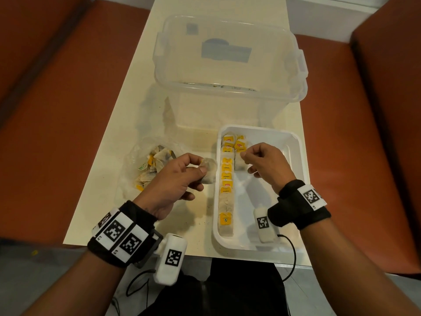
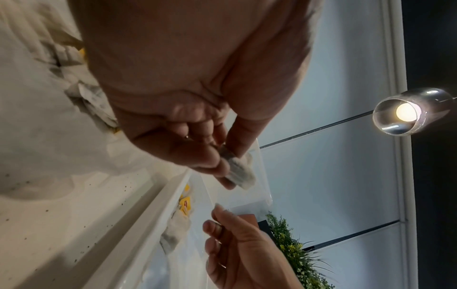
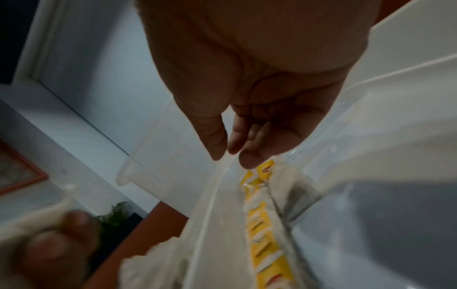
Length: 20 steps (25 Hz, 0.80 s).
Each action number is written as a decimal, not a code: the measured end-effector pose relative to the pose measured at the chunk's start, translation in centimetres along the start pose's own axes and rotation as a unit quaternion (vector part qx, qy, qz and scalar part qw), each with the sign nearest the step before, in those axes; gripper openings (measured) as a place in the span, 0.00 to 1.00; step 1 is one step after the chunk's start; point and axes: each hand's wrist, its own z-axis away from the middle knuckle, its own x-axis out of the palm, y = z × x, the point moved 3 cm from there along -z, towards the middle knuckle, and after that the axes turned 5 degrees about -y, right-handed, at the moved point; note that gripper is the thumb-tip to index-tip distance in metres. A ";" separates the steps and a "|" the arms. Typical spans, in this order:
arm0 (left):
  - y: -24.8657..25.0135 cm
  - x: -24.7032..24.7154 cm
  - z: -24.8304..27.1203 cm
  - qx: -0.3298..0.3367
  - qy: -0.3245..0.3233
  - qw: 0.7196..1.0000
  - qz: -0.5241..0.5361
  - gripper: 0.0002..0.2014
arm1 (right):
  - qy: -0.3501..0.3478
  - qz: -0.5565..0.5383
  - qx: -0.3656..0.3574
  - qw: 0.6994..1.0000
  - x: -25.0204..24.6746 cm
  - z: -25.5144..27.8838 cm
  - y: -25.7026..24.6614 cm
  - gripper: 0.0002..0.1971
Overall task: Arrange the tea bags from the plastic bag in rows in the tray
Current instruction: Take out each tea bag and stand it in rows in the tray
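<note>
Two hazards: our left hand point(image 1: 180, 176) fingers pinch a soft white paper tea bag point(image 1: 209, 171) whose string, we judge, could snag the yellow-tagged row point(image 1: 226, 179) in the white plastic tray point(image 1: 298, 156) under our right hand point(image 1: 262, 163) fingers, curled, seemingly pinching something unclear.

hands point(image 1: 176, 179) 2 | tray point(image 1: 296, 153) 1 | plastic bag point(image 1: 136, 169) 1 | clear bin point(image 1: 227, 65) 1
</note>
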 end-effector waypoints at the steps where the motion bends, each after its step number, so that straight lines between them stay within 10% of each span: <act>1: 0.0 0.1 -0.1 0.006 -0.006 1.000 0.000 0.01 | -0.020 -0.022 -0.007 1.000 0.2 0.9 -0.6 0.10; 6: 0.3 1.1 -0.4 0.055 0.001 0.998 -0.015 0.02 | -0.101 -0.117 -0.039 0.987 1.5 4.7 -3.4 0.14; 13: 0.7 3.8 -0.5 0.250 0.089 0.942 -0.207 0.07 | -0.045 -0.157 -0.034 0.986 2.5 5.8 -3.9 0.16; 20: 0.8 3.1 -1.6 0.120 -0.009 0.993 -0.004 0.18 | -0.145 -0.119 -0.065 0.980 -0.2 6.0 -4.2 0.13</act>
